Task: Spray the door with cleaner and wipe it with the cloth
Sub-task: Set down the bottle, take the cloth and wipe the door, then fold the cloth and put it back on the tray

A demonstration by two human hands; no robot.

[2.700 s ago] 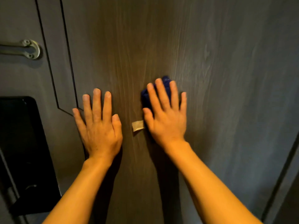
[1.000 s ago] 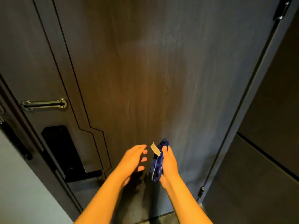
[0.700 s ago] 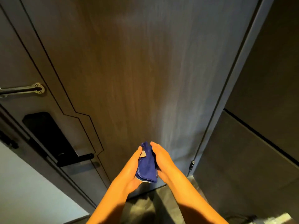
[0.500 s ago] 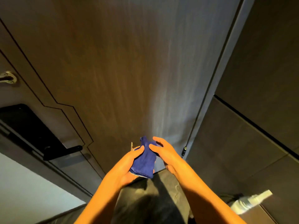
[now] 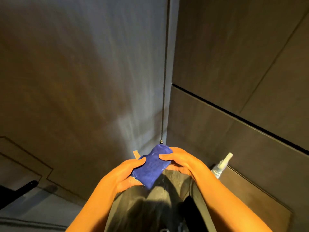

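Observation:
A folded blue cloth (image 5: 153, 165) with a small tan tag sits between both hands, low in front of the dark wood-grain door (image 5: 80, 72). My left hand (image 5: 122, 175) cups it from below and the left, thumb on top. My right hand (image 5: 179, 160) grips its right end with the thumb across the top. A white spray bottle (image 5: 221, 164) stands on the floor to the right, partly hidden behind my right forearm.
The door's hinge edge (image 5: 165, 69) runs down the middle, with dark wall panels (image 5: 242, 72) to its right. A black lever handle (image 5: 25, 185) juts out at the lower left. My dark trousers fill the bottom centre.
My hands came off the door and dropped low. The cloth passed from the right hand alone into both hands. The view swung down and right, and the spray bottle came into sight.

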